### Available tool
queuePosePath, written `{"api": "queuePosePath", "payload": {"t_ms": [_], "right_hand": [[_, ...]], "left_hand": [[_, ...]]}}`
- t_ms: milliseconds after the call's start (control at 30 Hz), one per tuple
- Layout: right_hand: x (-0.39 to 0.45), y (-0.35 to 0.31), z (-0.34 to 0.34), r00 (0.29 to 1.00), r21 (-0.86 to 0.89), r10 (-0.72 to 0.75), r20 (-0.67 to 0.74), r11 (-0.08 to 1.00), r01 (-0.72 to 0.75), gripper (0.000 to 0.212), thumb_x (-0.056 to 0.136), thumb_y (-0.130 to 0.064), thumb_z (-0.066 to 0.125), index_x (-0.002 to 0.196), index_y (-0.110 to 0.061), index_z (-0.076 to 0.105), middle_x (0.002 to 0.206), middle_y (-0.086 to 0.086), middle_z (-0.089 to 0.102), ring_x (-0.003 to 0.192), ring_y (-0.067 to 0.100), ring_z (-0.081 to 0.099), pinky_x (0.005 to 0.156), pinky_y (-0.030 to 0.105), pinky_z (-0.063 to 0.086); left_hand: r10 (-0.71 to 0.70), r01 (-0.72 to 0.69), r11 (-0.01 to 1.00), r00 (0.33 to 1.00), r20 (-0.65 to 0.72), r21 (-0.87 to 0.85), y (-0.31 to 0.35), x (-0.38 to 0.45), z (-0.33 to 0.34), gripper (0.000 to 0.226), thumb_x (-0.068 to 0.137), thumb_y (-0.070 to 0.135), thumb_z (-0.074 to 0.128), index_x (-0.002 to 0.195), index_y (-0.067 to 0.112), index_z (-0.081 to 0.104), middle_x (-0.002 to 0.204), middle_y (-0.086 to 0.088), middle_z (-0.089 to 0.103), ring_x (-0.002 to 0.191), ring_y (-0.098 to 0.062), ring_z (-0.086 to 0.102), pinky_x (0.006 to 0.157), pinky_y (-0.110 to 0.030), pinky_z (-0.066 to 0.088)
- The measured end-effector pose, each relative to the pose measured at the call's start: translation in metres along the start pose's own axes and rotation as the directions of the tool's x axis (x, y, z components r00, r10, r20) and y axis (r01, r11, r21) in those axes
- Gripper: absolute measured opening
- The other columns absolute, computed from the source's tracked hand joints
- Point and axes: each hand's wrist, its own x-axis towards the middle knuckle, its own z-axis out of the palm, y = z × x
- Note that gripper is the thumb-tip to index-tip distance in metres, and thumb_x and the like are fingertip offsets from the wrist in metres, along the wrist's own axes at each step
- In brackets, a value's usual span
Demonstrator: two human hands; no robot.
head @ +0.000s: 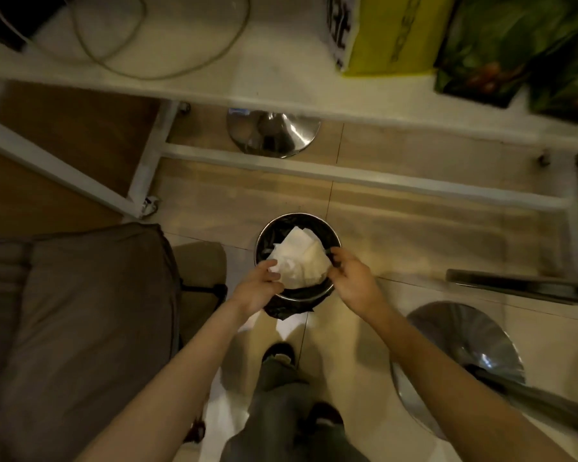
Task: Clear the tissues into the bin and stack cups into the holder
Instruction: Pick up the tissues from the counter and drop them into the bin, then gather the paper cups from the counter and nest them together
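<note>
A round metal bin point(267, 232) with a black liner stands on the tiled floor below me. A bundle of white tissues point(299, 258) hangs over its mouth. My left hand point(259, 288) pinches the tissues' left edge with curled fingers. My right hand point(354, 278) is at their right edge with its fingers curled, seemingly on the tissues, over the bin's right rim. No cups or cup holder are in view.
A white table point(281, 78) spans the top, carrying a cable point(167, 71), a yellow bag point(391, 35) and green packets point(521, 51). Chrome stool bases sit under it point(272, 133) and at right point(464, 345). A brown cushioned seat point(80, 328) fills the left.
</note>
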Motion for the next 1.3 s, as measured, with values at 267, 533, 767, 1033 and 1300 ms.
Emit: {"api": "queuePosePath", "payload": {"t_ms": [267, 533, 767, 1033, 1300], "right_hand": [[-0.113, -0.128, -0.096, 0.988, -0.003, -0.151, -0.042, 0.989, 0.151, 0.046, 0.09, -0.015, 0.051, 0.135, -0.011, 0.038, 0.126, 0.013, 0.057, 0.111, 0.027, 0.056, 0.094, 0.034, 0.044], [-0.216, -0.216, -0.182, 0.916, -0.126, -0.372, -0.149, 0.926, 0.355, 0.052, 0.086, -0.019, 0.058, 0.135, -0.018, 0.038, 0.122, 0.005, 0.057, 0.096, 0.015, 0.056, 0.082, 0.027, 0.044], [-0.29, -0.271, -0.244, 0.811, -0.225, -0.525, -0.259, 0.849, 0.477, 0.057, 0.084, -0.029, 0.06, 0.135, -0.023, 0.035, 0.109, -0.007, 0.051, 0.085, 0.013, 0.061, 0.08, 0.034, 0.053], [-0.323, -0.333, -0.3, 0.708, -0.257, -0.629, -0.322, 0.778, 0.574, 0.053, 0.082, -0.034, 0.061, 0.13, -0.028, 0.039, 0.11, -0.005, 0.055, 0.09, 0.012, 0.06, 0.082, 0.033, 0.053], [-0.306, -0.4, -0.333, 0.642, -0.298, -0.677, -0.36, 0.735, 0.609, 0.056, 0.081, -0.037, 0.062, 0.131, -0.028, 0.037, 0.111, -0.009, 0.052, 0.09, 0.01, 0.059, 0.084, 0.031, 0.052]], "left_hand": [[0.17, -0.171, 0.964, 0.985, 0.024, 0.205, 0.121, -0.147, -0.011, 0.057, 0.08, 0.008, 0.063, 0.132, 0.007, 0.04, 0.119, -0.018, 0.061, 0.114, -0.028, 0.055, 0.101, -0.034, 0.04], [0.42, -0.432, 0.817, 0.9, 0.121, 0.381, 0.221, -0.276, -0.017, 0.054, 0.078, 0.018, 0.067, 0.127, 0.007, 0.047, 0.123, -0.012, 0.06, 0.108, -0.018, 0.057, 0.092, -0.025, 0.046], [0.673, -0.604, 0.569, 0.732, 0.106, 0.558, 0.288, -0.376, -0.013, 0.051, 0.08, 0.022, 0.065, 0.127, 0.015, 0.047, 0.108, -0.005, 0.065, 0.095, -0.016, 0.061, 0.079, -0.024, 0.047], [0.815, -0.704, 0.454, 0.576, 0.066, 0.546, 0.358, -0.443, -0.025, 0.054, 0.079, 0.029, 0.065, 0.128, 0.02, 0.044, 0.112, -0.005, 0.061, 0.097, -0.015, 0.062, 0.087, -0.026, 0.049], [0.895, -0.747, 0.415, 0.437, -0.088, 0.519, 0.414, -0.454, -0.064, 0.063, 0.076, 0.033, 0.068, 0.131, 0.028, 0.037, 0.115, 0.001, 0.057, 0.097, -0.014, 0.059, 0.078, -0.024, 0.049]]}}
